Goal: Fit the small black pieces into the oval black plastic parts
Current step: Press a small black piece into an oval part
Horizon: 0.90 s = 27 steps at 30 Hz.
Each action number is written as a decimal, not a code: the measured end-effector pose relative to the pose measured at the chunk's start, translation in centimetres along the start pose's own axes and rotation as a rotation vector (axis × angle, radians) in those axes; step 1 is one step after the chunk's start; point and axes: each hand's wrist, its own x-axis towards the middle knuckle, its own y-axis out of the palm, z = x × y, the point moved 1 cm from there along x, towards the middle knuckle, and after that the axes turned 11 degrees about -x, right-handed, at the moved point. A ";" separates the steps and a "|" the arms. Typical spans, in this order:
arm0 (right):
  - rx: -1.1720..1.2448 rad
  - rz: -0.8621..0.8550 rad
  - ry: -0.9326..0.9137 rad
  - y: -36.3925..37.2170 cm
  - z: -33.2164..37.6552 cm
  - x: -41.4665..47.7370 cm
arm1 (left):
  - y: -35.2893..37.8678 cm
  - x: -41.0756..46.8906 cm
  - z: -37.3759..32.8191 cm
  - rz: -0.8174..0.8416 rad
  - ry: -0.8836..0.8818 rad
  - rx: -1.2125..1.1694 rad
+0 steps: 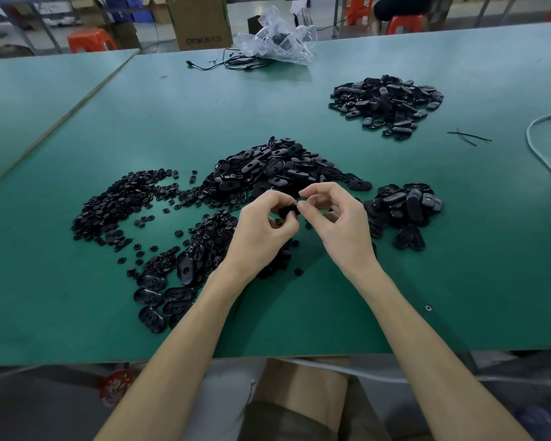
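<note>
Your left hand (261, 230) and right hand (341, 227) meet just above the desk (299, 313), both with fingers curled inward. Between them you hold one oval part (288, 211). Your left thumb and fingers pinch it from the left, and your right thumb and forefinger close on its right end. Most of the part is hidden by your fingertips, so you cannot tell whether a small piece already sits in it.

Directly behind your hands lies the main heap (277, 170) of oval black parts, piled thickly. To your left the small black pieces (121, 202) spread in a wide, loose scatter, and more of them run under your left wrist. Near your left forearm a nearer cluster (166, 294) of oval parts lies mixed with those pieces. Just right of your right hand sits a smaller pile (407, 205) of oval parts. Well apart from it, farther back on the right, is a far pile (385, 100).

Beyond that, two thin black strips (468, 136) lie crossed on the green surface, and a white cable (535, 144) curves in from the right edge. At the far edge sits a crumpled clear plastic bag (277, 36) with black cords (233, 62) beside it. Behind the desk stand a cardboard box (199, 23) and an orange stool (89, 39).
</note>
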 end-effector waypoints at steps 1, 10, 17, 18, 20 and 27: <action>-0.002 0.004 -0.005 0.0 0.0 0.0 | 0.0 0.0 0.0 0.011 -0.006 0.005; -0.027 0.025 -0.003 0.1 -0.1 0.1 | -0.2 0.2 -0.1 0.025 -0.035 0.027; -0.017 -0.013 -0.032 -0.1 -0.1 0.0 | -0.3 0.3 -0.4 -0.008 -0.050 -0.070; -0.020 -0.003 -0.039 -0.1 -0.1 -0.1 | -0.3 0.4 -0.4 -0.010 -0.052 -0.074; -0.032 0.012 -0.044 0.0 -0.1 -0.1 | -0.3 0.4 -0.3 -0.005 -0.052 -0.063; -0.120 0.010 -0.064 0.2 -0.2 -0.2 | -0.3 0.4 -0.2 0.031 -0.039 -0.015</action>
